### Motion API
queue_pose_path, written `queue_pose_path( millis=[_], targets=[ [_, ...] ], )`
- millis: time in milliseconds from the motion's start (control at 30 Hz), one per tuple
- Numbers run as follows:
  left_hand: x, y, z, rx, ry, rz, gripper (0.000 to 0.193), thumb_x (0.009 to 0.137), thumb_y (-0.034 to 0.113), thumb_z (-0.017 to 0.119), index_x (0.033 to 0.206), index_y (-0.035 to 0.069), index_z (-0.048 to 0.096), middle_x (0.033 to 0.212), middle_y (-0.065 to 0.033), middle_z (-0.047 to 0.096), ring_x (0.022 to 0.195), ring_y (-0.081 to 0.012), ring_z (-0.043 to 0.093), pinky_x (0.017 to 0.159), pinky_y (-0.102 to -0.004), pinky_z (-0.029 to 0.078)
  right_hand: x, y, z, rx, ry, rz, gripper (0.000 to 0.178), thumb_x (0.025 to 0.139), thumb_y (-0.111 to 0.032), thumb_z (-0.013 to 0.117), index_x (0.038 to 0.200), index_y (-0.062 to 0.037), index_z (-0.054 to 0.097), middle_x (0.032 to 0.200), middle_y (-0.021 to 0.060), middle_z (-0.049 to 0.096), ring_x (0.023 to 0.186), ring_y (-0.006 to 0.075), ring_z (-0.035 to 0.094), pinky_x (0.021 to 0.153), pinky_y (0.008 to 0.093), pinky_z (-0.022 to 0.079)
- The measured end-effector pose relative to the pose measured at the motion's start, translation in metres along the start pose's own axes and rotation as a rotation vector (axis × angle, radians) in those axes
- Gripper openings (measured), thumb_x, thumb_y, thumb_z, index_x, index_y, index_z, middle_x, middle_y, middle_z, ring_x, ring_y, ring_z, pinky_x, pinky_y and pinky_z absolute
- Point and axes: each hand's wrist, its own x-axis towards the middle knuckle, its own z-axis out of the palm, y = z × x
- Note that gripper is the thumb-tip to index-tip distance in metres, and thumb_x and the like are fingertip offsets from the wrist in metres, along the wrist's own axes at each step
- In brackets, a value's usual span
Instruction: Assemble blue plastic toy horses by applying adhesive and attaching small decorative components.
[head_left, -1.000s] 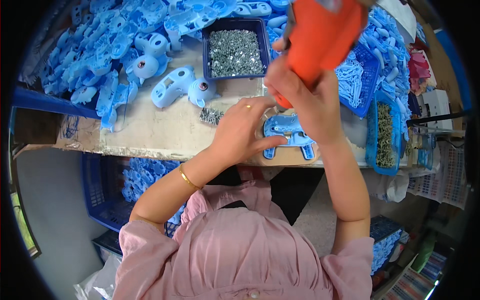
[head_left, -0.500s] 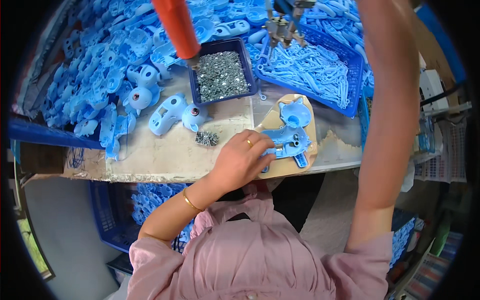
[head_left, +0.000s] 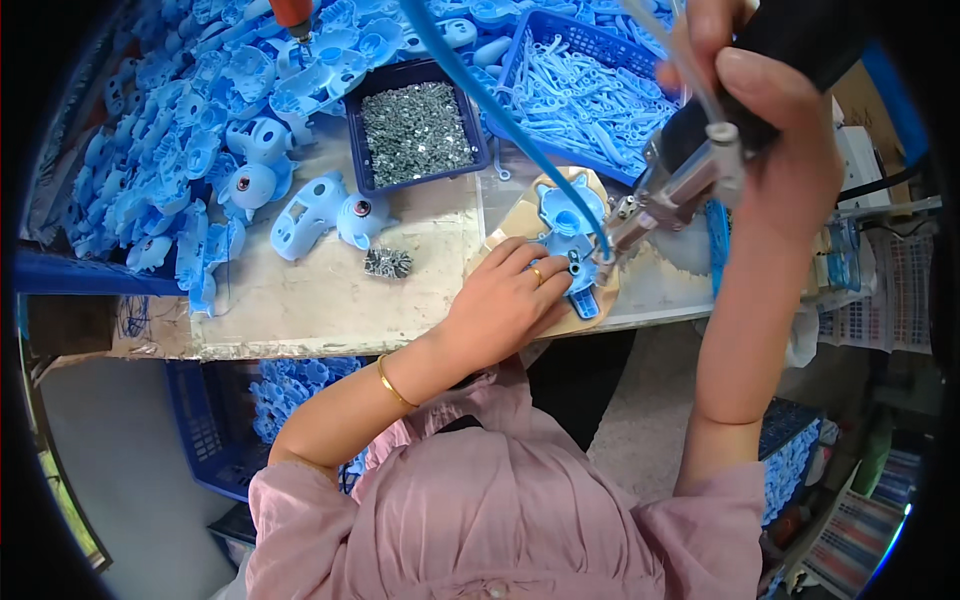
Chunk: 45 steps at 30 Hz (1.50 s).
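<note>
A light blue plastic toy shell half (head_left: 570, 217) lies hollow side up in a tan fixture (head_left: 510, 215) at the table's front edge. My left hand (head_left: 505, 300) holds the shell down, its fingers curled over the lower left part and hiding it. From the right, my right hand (head_left: 795, 135) grips a powered screwdriver (head_left: 685, 190) with a black body and a metal nose. The tool slants down to the left, its tip at the shell's right side, close to my left fingers. Whether the tip touches a screw is too small to tell.
A dark blue bin of small screws (head_left: 415, 130) stands behind the fixture, beside a blue basket of thin parts (head_left: 585, 100). Blue shells (head_left: 180, 150) heap up on the left. A screw clump (head_left: 388, 263) lies left of my hand. A blue hose (head_left: 490, 105) crosses above the table.
My right hand has come down from the upper right with the screwdriver, bringing its tip to the shell. My left hand stays on the shell. The whole view has shifted slightly.
</note>
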Motion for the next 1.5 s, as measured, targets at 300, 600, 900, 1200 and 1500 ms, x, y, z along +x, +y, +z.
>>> queue_pose_path(
  millis=[300, 600, 900, 1200, 1500],
  targets=[
    [0.003, 0.000, 0.010, 0.053, 0.012, 0.019, 0.023, 0.085, 0.018, 0.068, 0.105, 0.008, 0.067, 0.113, -0.0041, 0.067, 0.108, -0.0244, 0.059, 0.104, -0.0390, 0.043, -0.035, 0.019, -0.006, -0.098, 0.175, 0.055, 0.061, 0.074, -0.002, 0.066, 0.129, 0.0078, 0.042, 0.071, 0.0076, 0.058, 0.057, 0.0152, 0.059, 0.054, 0.0274, 0.048],
    [0.002, 0.005, 0.009, 0.144, -0.069, -0.001, 0.020, 0.084, 0.015, 0.062, 0.102, 0.008, 0.067, 0.110, -0.0047, 0.064, 0.101, -0.0248, 0.058, 0.103, -0.0390, 0.043, -0.040, 0.005, -0.001, -0.164, 0.158, 0.196, 0.047, 0.081, 0.000, 0.069, 0.123, 0.0067, 0.047, 0.069, 0.0035, 0.059, 0.054, 0.0103, 0.057, 0.048, 0.0240, 0.044],
    [0.008, 0.021, -0.034, -0.067, 0.047, -0.067, 0.018, 0.084, 0.010, 0.069, 0.102, 0.007, 0.065, 0.112, -0.0070, 0.069, 0.099, -0.0282, 0.063, 0.091, -0.0422, 0.050, 0.056, -0.037, -0.057, -0.291, -0.203, 0.008, 0.050, 0.097, -0.049, 0.065, 0.107, -0.0005, 0.065, 0.087, 0.0048, 0.065, 0.071, 0.0075, 0.061, 0.065, 0.0229, 0.048],
    [-0.091, 0.028, -0.231, -0.499, -0.388, -0.561, 0.019, 0.075, 0.011, 0.074, 0.090, -0.001, 0.072, 0.088, -0.0158, 0.073, 0.079, -0.0331, 0.069, 0.071, -0.0378, 0.052, -0.025, 0.113, -0.284, -1.448, 0.059, 0.398, 0.036, 0.089, -0.031, 0.073, 0.112, -0.0039, 0.068, 0.091, 0.0106, 0.074, 0.082, 0.0237, 0.071, 0.075, 0.0368, 0.054],
    [-0.200, 0.045, -0.236, 0.331, -0.434, -1.215, 0.057, 0.073, 0.030, 0.082, 0.120, 0.004, 0.064, 0.102, -0.0165, 0.073, 0.096, -0.0335, 0.070, 0.083, -0.0423, 0.054, -0.044, 0.182, -0.284, -1.353, 0.279, 0.513, 0.057, 0.084, -0.034, 0.074, 0.131, -0.0087, 0.054, 0.087, 0.0147, 0.071, 0.086, 0.0354, 0.070, 0.077, 0.0452, 0.055]
  ],
)
